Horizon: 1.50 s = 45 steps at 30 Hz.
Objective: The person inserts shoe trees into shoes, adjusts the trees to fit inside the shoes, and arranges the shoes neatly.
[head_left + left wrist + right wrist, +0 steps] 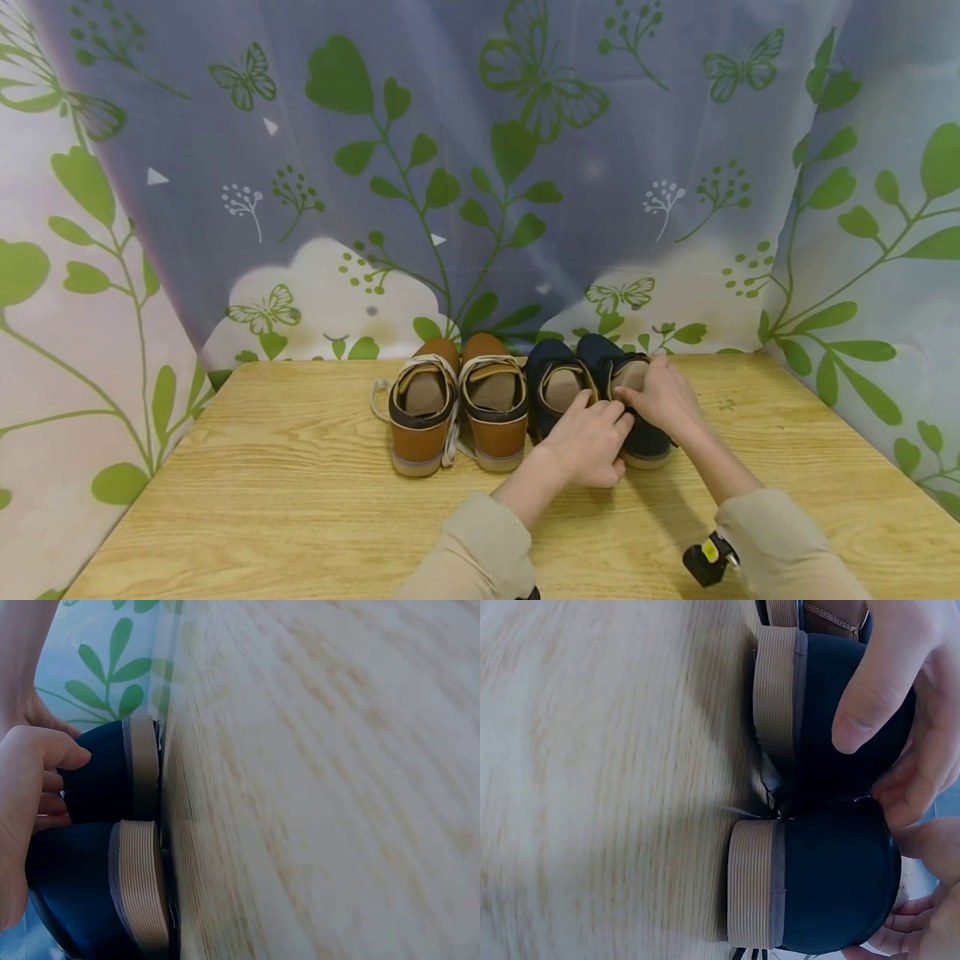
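Note:
Two navy shoes with tan ridged soles stand side by side on the wooden table [300, 500], toes toward the backdrop. My left hand [592, 442] reaches between the left navy shoe [551, 354] and the right navy shoe [647, 446]. Its curled fingers hold the right shoe's inner side, with the thumb by that heel in the left wrist view. From the outer side, my right hand [663, 396] grips the same shoe's opening, its fingertips at the collar. The right wrist view shows both hands meeting above the right navy heel [832, 885].
To the left stand a left brown shoe [420, 437] and a right brown shoe [498, 433], with loose pale laces [450, 446] hanging between them. A leaf-and-butterfly patterned cloth [450, 167] rises behind the table and along both sides.

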Motion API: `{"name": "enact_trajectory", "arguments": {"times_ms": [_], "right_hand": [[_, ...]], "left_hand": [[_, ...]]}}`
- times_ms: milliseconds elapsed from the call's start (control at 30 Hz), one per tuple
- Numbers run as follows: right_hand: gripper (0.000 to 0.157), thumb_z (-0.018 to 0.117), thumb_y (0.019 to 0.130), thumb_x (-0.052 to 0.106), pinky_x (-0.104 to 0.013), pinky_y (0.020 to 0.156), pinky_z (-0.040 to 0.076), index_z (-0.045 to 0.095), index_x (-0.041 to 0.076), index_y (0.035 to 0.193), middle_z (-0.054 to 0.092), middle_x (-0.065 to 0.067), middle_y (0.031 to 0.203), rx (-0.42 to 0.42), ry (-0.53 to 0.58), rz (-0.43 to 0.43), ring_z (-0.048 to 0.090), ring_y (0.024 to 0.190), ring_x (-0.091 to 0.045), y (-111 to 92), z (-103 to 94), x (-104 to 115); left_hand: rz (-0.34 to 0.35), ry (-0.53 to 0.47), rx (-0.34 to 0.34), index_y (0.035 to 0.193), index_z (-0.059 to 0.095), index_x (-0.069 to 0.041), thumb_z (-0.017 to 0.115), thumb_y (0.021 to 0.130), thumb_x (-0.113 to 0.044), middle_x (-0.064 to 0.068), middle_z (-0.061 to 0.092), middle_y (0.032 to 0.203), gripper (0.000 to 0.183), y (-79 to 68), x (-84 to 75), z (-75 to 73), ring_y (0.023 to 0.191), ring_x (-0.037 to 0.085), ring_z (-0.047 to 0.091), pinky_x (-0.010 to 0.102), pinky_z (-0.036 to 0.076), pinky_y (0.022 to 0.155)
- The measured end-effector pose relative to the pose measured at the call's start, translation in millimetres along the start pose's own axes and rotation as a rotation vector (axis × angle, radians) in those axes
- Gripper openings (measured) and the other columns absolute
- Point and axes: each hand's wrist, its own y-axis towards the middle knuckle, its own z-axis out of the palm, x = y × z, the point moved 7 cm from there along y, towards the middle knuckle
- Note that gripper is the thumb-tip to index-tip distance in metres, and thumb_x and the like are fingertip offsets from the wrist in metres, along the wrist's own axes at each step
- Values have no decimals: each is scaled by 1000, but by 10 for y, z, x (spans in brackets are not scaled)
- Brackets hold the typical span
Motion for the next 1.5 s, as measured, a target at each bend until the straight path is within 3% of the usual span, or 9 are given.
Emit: {"name": "enact_trajectory", "arguments": {"times_ms": [133,300,467,700,1033,1500], "right_hand": [[81,66,85,32,-54,75,44,25,-23,128,44,-42,113,22,-8,13,49,98,-51,10,0,-13],[76,67,83,37,-49,66,46,33,-18,123,47,-39,110,45,-43,25,52,93,-48,-8,-7,-28],[68,68,83,34,-50,66,44,39,-13,123,45,-37,112,-1,-84,-26,51,93,-48,-33,-49,13],[45,65,86,15,-51,65,46,49,-8,121,51,-34,107,-89,-121,-106,53,89,-47,-68,-133,126],[35,67,84,11,-52,66,45,53,-7,111,54,-31,95,-113,-121,-161,53,85,-46,-36,-150,190],[28,68,82,9,-49,61,44,52,-6,100,51,-29,86,-148,-90,-174,52,79,-44,-40,-106,153]], "left_hand": [[3,-4,-7,138,44,-22,50,88,-47,-5,43,132,56,-5,-9,4,118,10,43,37,25,104],[17,8,-18,138,45,-21,49,89,-47,-4,44,132,56,-17,-45,3,118,11,43,38,25,103],[19,27,-28,137,46,-21,49,88,-47,-4,44,130,55,-29,-55,-20,116,10,44,38,26,103],[18,45,-34,135,47,-21,49,88,-48,-5,46,127,54,-28,-44,-28,114,10,46,37,27,101],[16,44,-40,135,48,-21,49,88,-48,-4,47,126,54,-24,-18,-18,115,11,45,37,27,101],[10,34,-26,135,47,-20,49,88,-48,-4,46,127,54,-21,-9,-18,116,11,45,37,27,102]]}}
